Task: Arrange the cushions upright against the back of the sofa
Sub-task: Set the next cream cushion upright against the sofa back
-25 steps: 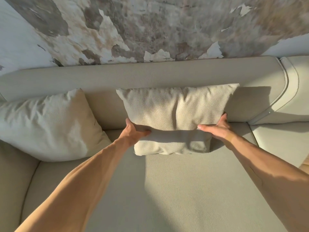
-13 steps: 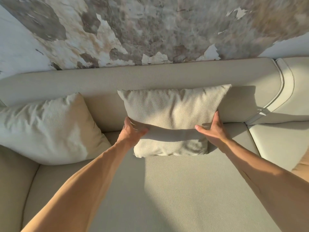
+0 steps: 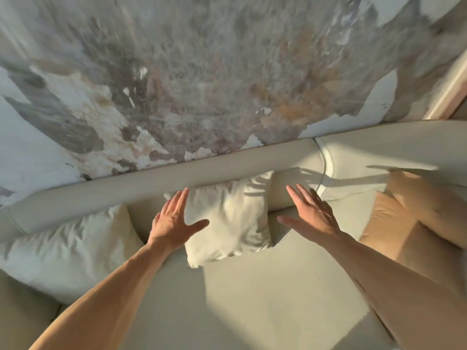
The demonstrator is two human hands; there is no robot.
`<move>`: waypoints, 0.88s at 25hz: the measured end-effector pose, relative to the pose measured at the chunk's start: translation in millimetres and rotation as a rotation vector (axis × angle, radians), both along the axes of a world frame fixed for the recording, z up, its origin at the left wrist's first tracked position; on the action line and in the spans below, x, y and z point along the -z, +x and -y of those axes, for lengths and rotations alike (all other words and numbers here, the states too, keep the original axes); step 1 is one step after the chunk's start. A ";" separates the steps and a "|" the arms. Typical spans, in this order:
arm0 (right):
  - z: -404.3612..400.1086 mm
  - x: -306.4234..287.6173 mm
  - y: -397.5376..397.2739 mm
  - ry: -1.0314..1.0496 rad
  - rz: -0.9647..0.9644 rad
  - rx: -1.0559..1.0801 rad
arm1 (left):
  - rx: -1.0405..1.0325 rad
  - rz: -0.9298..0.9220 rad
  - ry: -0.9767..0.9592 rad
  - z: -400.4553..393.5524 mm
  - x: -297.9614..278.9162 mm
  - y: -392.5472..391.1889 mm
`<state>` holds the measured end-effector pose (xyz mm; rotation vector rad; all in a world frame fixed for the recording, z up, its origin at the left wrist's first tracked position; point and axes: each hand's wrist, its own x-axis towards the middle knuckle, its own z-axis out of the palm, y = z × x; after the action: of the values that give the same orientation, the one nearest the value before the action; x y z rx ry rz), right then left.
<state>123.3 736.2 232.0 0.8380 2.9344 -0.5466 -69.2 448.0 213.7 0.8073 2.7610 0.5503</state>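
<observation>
A cream cushion (image 3: 232, 218) leans upright against the sofa back (image 3: 141, 184) in the middle of the view. My left hand (image 3: 174, 221) hovers open at its left edge, fingers spread, possibly brushing the fabric. My right hand (image 3: 309, 214) is open and apart from the cushion, to its right, above the seat. A second cream cushion (image 3: 65, 246) leans against the back at the far left. A tan cushion (image 3: 417, 213) rests at the right, partly behind my right forearm.
The beige sofa seat (image 3: 265, 299) stretches toward me between my arms. A mottled, peeling-look wall (image 3: 202, 84) rises behind the sofa. The sofa back turns at a seam (image 3: 322, 162) to the right.
Both hands have let go of the middle cushion and opened; it now stands on its own against the back. The view has swung right, bringing the tan cushion into sight.
</observation>
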 end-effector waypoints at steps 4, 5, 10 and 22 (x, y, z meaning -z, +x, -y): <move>-16.6 -51.1 79.0 0.078 0.002 0.126 | 0.131 -0.065 0.009 -28.2 -62.4 36.0; -22.6 -58.6 98.1 0.120 0.008 0.153 | 0.156 -0.077 0.011 -38.4 -71.6 45.6; -70.3 -86.3 200.7 0.228 0.068 0.314 | 0.303 -0.091 0.036 -117.7 -101.7 105.1; -238.5 -111.7 484.4 0.181 0.129 0.570 | 0.502 -0.010 0.131 -373.0 -113.1 321.2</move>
<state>607.7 974.7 343.7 1.6784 2.6314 -0.2260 252.0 821.0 326.8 1.4721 2.4057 0.6216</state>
